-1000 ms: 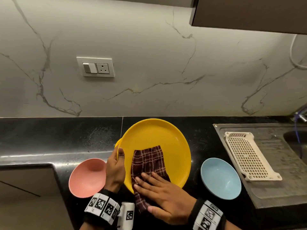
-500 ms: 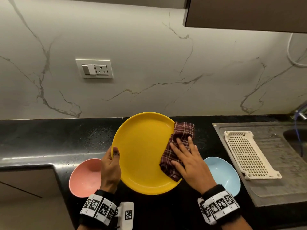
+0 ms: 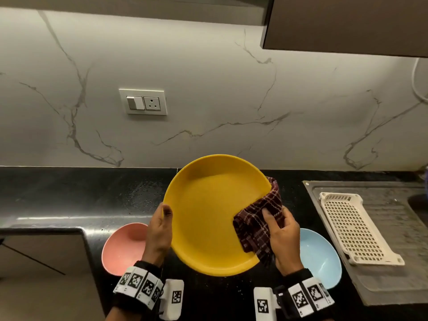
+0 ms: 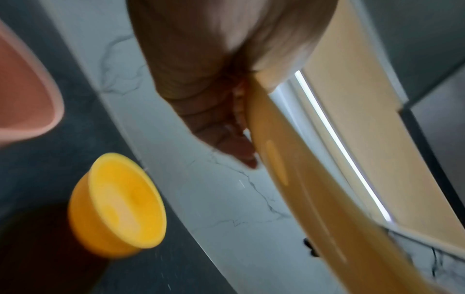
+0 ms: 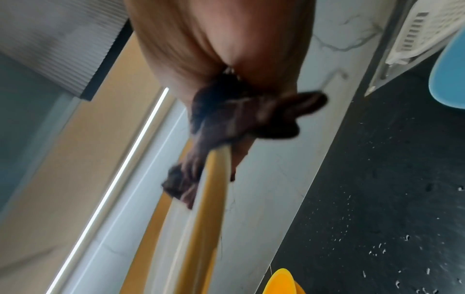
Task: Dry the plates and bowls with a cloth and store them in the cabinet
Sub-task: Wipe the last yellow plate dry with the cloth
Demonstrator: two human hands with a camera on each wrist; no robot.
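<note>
While our left hand (image 3: 159, 230) grips the left rim of the round yellow plastic plate (image 3: 208, 218), thumb hooked over the inner face and fingers behind, our right hand (image 3: 281, 237) pinches the dark maroon checked cloth (image 3: 257, 224) against the plate's right rim. In the right wrist view the cloth (image 5: 226, 119) is folded over the rim, lying on both faces of the plate (image 5: 214, 179), with our fingers curled behind it. In the left wrist view the left hand (image 4: 201, 89) is closed on the plate's edge (image 4: 289, 179), though that picture is blurred.

We hold the plate tilted up off the black stone counter (image 3: 69, 195), its hollow facing us. Below it on the counter sit 2 bowls: a round pink bowl (image 3: 122, 249) just beside the left wrist and a round light blue bowl (image 3: 319, 258) just beside the right wrist. A small yellow bowl (image 4: 120, 201) shows in the left wrist view, standing on the counter near the marble wall.

To the right, a cream perforated plastic rack (image 3: 354, 228) lies on the grey steel drainboard (image 3: 393, 281). On the white marble wall (image 3: 208, 89) is a white switch and socket plate (image 3: 143, 101), and a dark overhead cabinet (image 3: 347, 22) hangs at upper right.
</note>
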